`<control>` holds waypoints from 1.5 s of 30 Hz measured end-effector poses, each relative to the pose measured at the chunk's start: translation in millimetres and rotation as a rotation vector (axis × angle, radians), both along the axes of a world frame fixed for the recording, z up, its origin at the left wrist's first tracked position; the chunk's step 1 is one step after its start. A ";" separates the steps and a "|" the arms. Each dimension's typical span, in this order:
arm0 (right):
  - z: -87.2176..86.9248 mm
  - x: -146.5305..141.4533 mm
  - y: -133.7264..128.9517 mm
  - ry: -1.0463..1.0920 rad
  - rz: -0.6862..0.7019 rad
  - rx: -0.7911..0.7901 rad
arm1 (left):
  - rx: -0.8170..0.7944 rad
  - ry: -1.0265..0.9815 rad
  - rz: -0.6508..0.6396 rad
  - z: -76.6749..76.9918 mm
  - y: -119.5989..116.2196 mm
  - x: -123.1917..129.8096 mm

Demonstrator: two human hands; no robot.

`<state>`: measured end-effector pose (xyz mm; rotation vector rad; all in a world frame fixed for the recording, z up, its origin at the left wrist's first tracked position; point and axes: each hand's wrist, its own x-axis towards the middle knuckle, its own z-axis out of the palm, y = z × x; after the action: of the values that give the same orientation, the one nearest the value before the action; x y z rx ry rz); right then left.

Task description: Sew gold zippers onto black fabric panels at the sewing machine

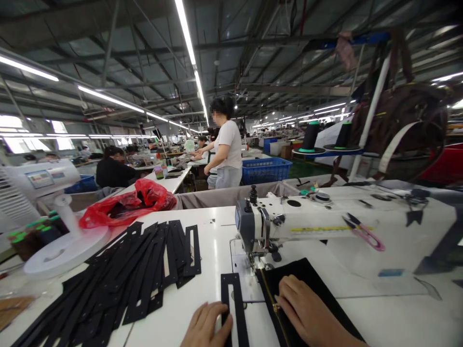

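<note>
My left hand (207, 325) lies flat on the white table, fingertips pressing a black rectangular frame-shaped strip (234, 303). My right hand (307, 313) rests palm down on a black fabric panel (307, 277) with a gold zipper (271, 301) along its left edge. The panel sits just in front of the presser foot (258, 260) of a white sewing machine (307, 221). Neither hand grips anything; both press flat.
A long spread of black cut strips (119, 284) covers the table's left. A white desk fan (50, 212) and red plastic bag (126, 202) stand behind. Pink thread snips (363, 231) lie on the machine arm. A person in a white shirt (227, 149) stands beyond, near a blue crate (265, 169).
</note>
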<state>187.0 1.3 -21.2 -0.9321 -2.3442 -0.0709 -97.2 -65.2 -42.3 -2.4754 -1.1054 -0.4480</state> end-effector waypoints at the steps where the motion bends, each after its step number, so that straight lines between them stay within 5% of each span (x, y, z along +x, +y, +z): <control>1: -1.1 -0.4 -0.9 0.007 -0.009 -0.049 | -0.013 -0.059 0.014 -1.3 3.3 1.8; 7: 6.6 9.7 -9.0 0.100 0.065 -0.309 | -0.159 -0.285 0.060 23.1 24.8 23.7; 14: 9.6 12.9 -14.2 -0.256 -0.004 -0.337 | -0.063 -0.421 0.006 48.8 27.6 34.9; 19: 6.3 1.7 -24.2 -0.242 -0.123 -0.305 | 0.059 -0.284 -0.102 43.3 33.5 76.4; 23: 11.0 2.5 -23.1 -0.207 -0.108 -0.326 | 0.000 -0.144 -0.112 30.4 48.8 97.0; 33: -1.5 2.4 -15.3 -0.125 -0.110 -0.308 | -0.085 -0.095 -0.112 27.1 58.9 88.5; 45: 5.3 2.7 -8.2 -0.082 -0.036 -0.425 | -0.199 -0.033 -0.116 16.8 68.3 64.2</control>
<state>189.6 -6.9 -15.9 -1.1899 -2.4661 0.3956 -33.0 3.1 -25.5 -2.7255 -1.0694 -0.4329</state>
